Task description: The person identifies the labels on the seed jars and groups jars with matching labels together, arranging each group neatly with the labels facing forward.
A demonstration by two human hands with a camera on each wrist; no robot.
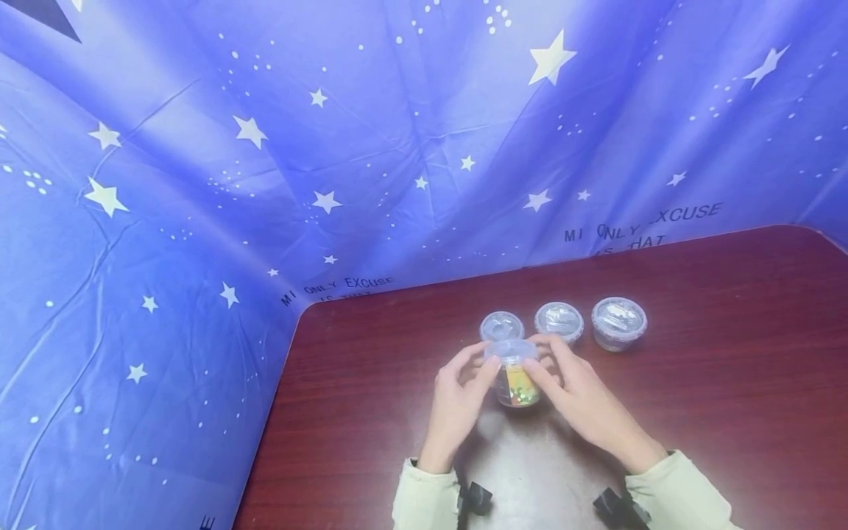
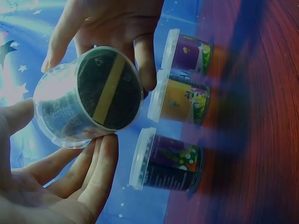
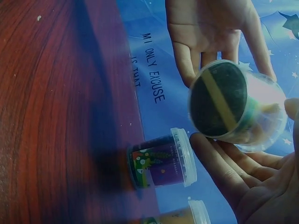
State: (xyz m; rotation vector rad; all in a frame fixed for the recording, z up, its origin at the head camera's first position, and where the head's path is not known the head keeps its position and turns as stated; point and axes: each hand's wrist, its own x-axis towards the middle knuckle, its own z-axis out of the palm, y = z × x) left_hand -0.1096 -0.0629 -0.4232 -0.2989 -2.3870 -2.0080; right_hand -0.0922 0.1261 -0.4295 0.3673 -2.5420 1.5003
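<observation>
Between both hands is a small clear plastic tub (image 1: 518, 388) with a translucent lid and a yellow and green label. It is raised above the table, its dark base (image 2: 110, 88) with a yellow stripe showing in both wrist views. My left hand (image 1: 457, 397) grips its left side, thumb near the lid's rim. On the opposite side my right hand (image 1: 586, 394) holds it the same way, fingers curled round the rim. Behind it, overlapped in the head view, stands another lidded tub (image 1: 501, 325).
Two more lidded tubs, one in the middle (image 1: 559, 321) and one at the right (image 1: 619, 324), stand in the same row on the dark red wooden table (image 1: 742, 353). A blue star-patterned cloth (image 1: 371, 147) hangs along the table's far and left edges.
</observation>
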